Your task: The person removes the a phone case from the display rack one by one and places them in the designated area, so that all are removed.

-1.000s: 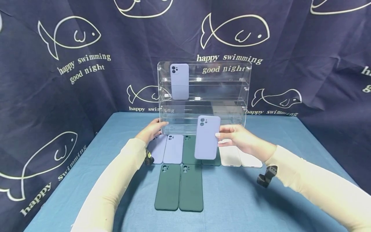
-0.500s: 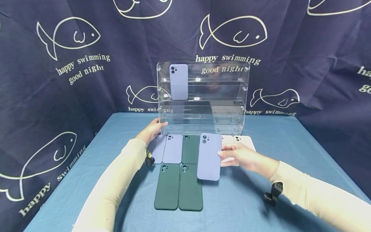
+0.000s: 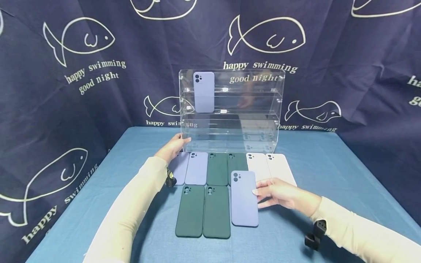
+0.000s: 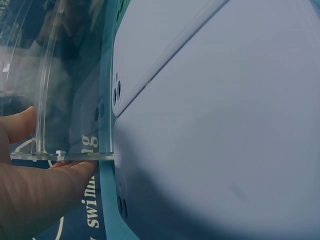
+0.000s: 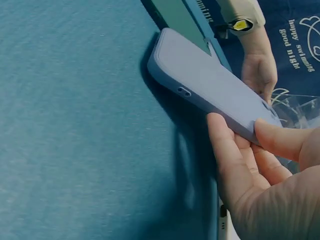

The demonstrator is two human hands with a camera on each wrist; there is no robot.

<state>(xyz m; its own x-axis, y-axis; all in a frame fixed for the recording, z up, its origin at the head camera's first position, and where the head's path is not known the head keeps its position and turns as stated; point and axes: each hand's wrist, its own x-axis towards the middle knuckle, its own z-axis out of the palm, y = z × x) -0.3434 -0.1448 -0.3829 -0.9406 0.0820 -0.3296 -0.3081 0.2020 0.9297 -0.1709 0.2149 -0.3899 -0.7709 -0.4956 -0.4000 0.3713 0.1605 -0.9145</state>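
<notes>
My right hand pinches a lavender phone case by its right edge, thumb on the back and fingers beneath. In the right wrist view the case is tilted low over the blue cloth, its camera end towards the rack; whether it touches the cloth I cannot tell. On the far side, my left hand holds the lower left side of a clear acrylic rack. The left wrist view has the thumb inside the side panel and the fingers outside. Another lavender case stands upright on the rack, upper left.
Before the rack lies a row: two lavender cases, two dark green cases and two white cases. Nearer are two more green cases, left of the held one. A dark fish-print curtain hangs behind the table.
My right hand has brought the lavender case down and towards me, from in front of the rack's bottom to beside the near green cases. My left hand has stayed on the rack.
</notes>
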